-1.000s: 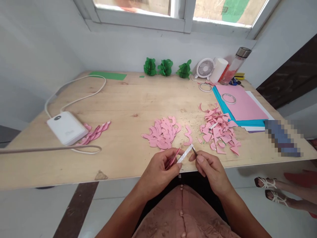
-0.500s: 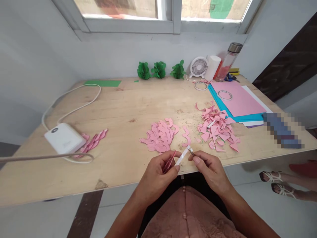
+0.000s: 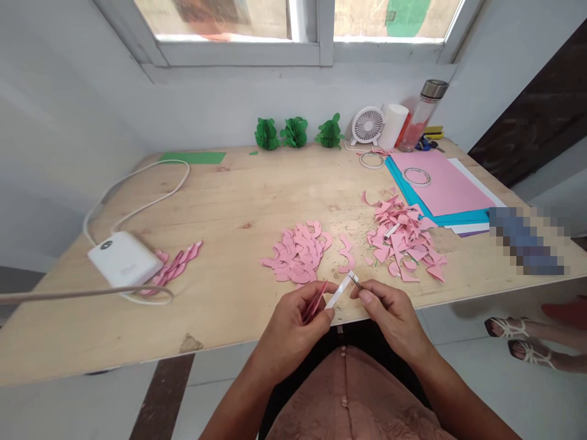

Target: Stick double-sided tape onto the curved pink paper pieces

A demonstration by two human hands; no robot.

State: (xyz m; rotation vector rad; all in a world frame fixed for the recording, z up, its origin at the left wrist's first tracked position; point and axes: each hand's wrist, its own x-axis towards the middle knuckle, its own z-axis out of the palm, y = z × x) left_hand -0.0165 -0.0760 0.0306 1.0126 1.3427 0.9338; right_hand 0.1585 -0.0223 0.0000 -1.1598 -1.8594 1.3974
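Observation:
My left hand [image 3: 293, 327] is closed on a folded pink paper piece [image 3: 315, 303] and on a narrow white strip [image 3: 338, 291], which looks like double-sided tape. Between the thumb and fingers of my right hand [image 3: 389, 315] is a pair of thin metal tweezers [image 3: 356, 282]. Their tips meet the upper end of the strip; whether they pinch it is too small to tell. Just beyond my hands lie a heap of curved pink paper cutouts [image 3: 298, 252] and a separate wavy pink cutout [image 3: 346, 253].
Pink paper scraps [image 3: 403, 238] spread to the right, near stacked coloured sheets [image 3: 452, 183] with a tape roll [image 3: 417, 176] on top. A white power bank [image 3: 123, 260] with a cable sits at left. Green paper shapes [image 3: 293, 132], a small fan [image 3: 368, 125] and a bottle [image 3: 422, 116] line the wall.
The camera view has shifted slightly. Both hands keep almost the same pose, with the strip and tweezers still meeting at the tips.

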